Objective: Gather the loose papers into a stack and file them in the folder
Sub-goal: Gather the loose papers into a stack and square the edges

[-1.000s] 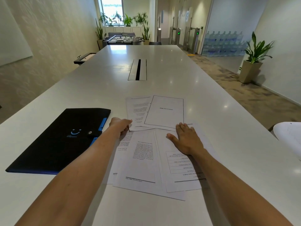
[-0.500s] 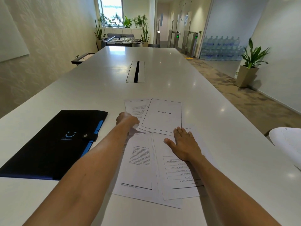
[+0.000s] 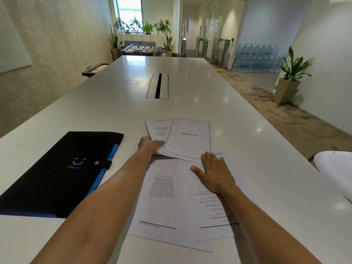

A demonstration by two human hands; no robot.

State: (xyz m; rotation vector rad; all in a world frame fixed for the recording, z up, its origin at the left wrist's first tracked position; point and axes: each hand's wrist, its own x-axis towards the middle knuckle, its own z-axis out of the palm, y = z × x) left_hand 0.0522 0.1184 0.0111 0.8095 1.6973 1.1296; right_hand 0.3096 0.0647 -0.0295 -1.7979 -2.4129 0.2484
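Note:
Several loose printed papers lie spread on the white table (image 3: 190,103) in front of me. My left hand (image 3: 150,144) grips the near left corner of the far sheets, the top one headed "BIBLIOGRAPHY" (image 3: 188,139), and that corner is lifted off the table. My right hand (image 3: 214,173) lies flat, fingers spread, on the near papers (image 3: 163,195), pinning them. A black folder (image 3: 62,172) with blue edging and a snap strap lies closed on the table to the left of the papers.
A cable slot (image 3: 157,85) is set into the table's middle farther out. A white curved object (image 3: 337,170) sticks in past the table's right edge. Potted plants, water bottles and a foosball table stand far off.
My left hand has slid forward from the near sheets to the far sheets, closed on their corner and lifted it. My right hand has stayed flat on the near papers.

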